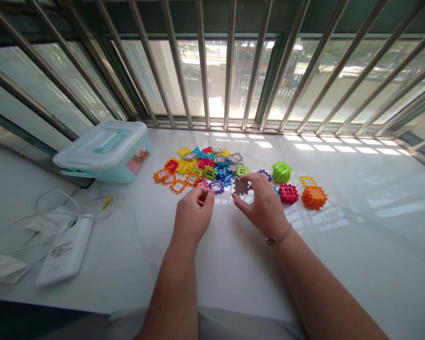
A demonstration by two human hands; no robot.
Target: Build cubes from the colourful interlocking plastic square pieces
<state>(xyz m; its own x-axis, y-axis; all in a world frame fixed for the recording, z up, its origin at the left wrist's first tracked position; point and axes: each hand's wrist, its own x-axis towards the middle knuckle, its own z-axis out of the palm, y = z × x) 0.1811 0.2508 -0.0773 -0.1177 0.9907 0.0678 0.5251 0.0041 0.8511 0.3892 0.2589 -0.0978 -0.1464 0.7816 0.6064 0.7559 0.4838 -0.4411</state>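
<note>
My right hand (260,203) pinches a grey square interlocking tile (241,186) by its edge, between thumb and fingers, above the white surface. Beside it, my left hand (194,212) is closed, the thumb against the curled fingers. A bit of orange shows within that hand, too small to name. Just beyond both hands spreads a loose heap of colourful interlocking tiles (206,164), many with window-like cut-outs. To the right of my right hand stand a green tile stack (281,172), a red tile stack (289,193) and an orange tile stack (314,198).
A yellow tile (308,181) lies behind the orange stack. At the left stands a lidded turquoise box (116,153). Nearer me lie a white power bank (67,250), a white cable (12,252) and crumpled tissue (5,269). Metal bars (230,71) line the window along the back.
</note>
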